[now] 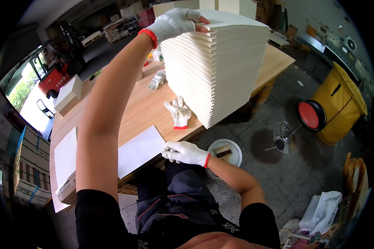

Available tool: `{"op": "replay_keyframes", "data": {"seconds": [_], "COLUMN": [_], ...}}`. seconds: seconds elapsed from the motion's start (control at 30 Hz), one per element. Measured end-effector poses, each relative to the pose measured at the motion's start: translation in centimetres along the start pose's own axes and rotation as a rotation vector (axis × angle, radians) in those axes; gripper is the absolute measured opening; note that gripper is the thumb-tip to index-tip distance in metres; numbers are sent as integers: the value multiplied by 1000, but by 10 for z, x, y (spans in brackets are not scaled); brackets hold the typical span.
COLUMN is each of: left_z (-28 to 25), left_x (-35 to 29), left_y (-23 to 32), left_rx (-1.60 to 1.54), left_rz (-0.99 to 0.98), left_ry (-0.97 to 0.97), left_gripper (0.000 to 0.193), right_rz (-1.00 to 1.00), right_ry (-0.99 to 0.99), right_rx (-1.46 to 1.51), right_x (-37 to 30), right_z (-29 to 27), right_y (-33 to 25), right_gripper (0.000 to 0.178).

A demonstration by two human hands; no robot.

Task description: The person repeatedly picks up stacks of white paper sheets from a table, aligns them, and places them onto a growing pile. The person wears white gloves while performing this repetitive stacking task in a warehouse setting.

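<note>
- Tall stack of paper (232, 70), cream-white, on the far part of the wood-topped table (145, 108), bottom corner at the near edge.
- Layered in many thin batches, with a toothed, stepped line down the near corner; finely lined and slightly wavy on the right face, ribbed on the left; smooth and pale on top.
- At the top near corner, left hand (176, 25) in a white knitted glove with red cuff, two bare fingertips close together at the paper's edge; cannot tell if pinching a sheet.
- Below the stack, right hand (187, 152), gloved alike, fingers curled and pressed together at the corner of a white sheet (141, 149); cannot tell if gripping it.
- Between stack and sheet, an unworn glove (179, 112), spread flat; another glove (157, 79) just beside the stack.
- Farther left, a low block of paper (68, 95).
- On the floor to the right, a round bucket (237, 151) and a red-seated stool (309, 116).
</note>
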State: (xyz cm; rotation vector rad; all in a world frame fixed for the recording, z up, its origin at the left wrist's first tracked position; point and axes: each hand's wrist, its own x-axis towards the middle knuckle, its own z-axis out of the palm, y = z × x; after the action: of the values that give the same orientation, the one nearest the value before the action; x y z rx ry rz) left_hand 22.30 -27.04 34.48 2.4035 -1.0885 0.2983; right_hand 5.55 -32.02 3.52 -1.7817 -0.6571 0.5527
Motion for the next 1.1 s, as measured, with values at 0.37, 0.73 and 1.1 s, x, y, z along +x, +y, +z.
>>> {"op": "replay_keyframes", "data": {"seconds": [0.37, 0.73, 1.1], "left_z": [18, 14, 13], "left_x": [1, 19, 15], "left_y": [-19, -5, -6], "left_rx": [375, 442, 272], "left_rz": [340, 94, 31], "left_ry": [368, 300, 289], "left_gripper": [26, 33, 41], "right_rz": [-40, -82, -735], "right_ry": [47, 136, 1107], "right_rx": [96, 111, -1129], "right_x": [-21, -39, -81], "right_z": [-20, -42, -206], "right_y": [6, -6, -190], "right_gripper": [21, 21, 28]}}
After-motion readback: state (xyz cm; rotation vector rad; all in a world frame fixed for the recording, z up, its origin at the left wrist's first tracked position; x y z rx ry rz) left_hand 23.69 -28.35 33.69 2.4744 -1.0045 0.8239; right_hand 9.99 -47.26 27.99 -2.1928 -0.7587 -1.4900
